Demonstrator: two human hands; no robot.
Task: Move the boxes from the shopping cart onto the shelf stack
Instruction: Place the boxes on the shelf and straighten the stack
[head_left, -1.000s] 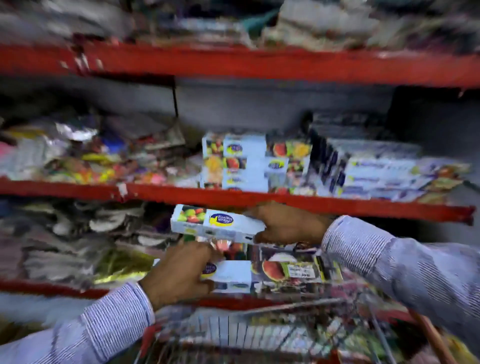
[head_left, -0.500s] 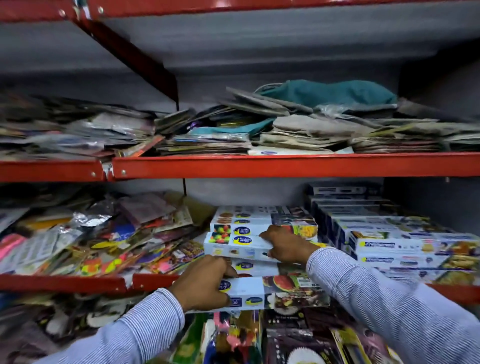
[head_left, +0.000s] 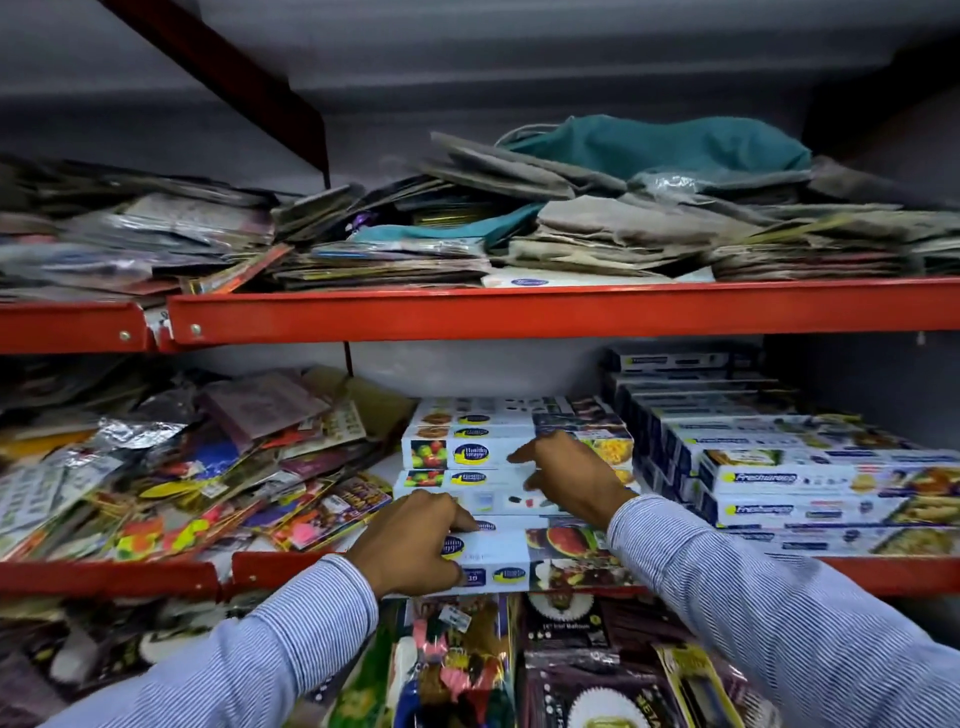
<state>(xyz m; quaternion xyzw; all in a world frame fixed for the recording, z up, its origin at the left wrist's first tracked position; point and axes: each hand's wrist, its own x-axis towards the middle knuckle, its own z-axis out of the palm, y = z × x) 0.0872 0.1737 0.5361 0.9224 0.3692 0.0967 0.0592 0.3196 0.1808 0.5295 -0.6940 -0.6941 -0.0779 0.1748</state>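
A stack of white boxes (head_left: 470, 453) with fruit pictures sits in the middle of the red-edged shelf (head_left: 883, 574). My right hand (head_left: 569, 480) lies on the stack with fingers spread, touching a white box (head_left: 493, 501) in the upper layers, and grips nothing. My left hand (head_left: 415, 543) is curled over the left end of the lowest front box (head_left: 501, 564), which lies at the shelf's front edge. Both arms wear striped sleeves. The shopping cart is out of view.
A heap of colourful packets (head_left: 208, 467) fills the shelf to the left of the stack. Long blue-and-white boxes (head_left: 779, 478) are piled to the right. Folded cloths and bags (head_left: 623, 223) cover the upper shelf (head_left: 519, 312). Hanging packets (head_left: 467, 670) sit below.
Both hands rose from above the cart to the shelf, each carrying a box. The right hand's box now lies on the stack and its fingers have spread. The view tilted up.
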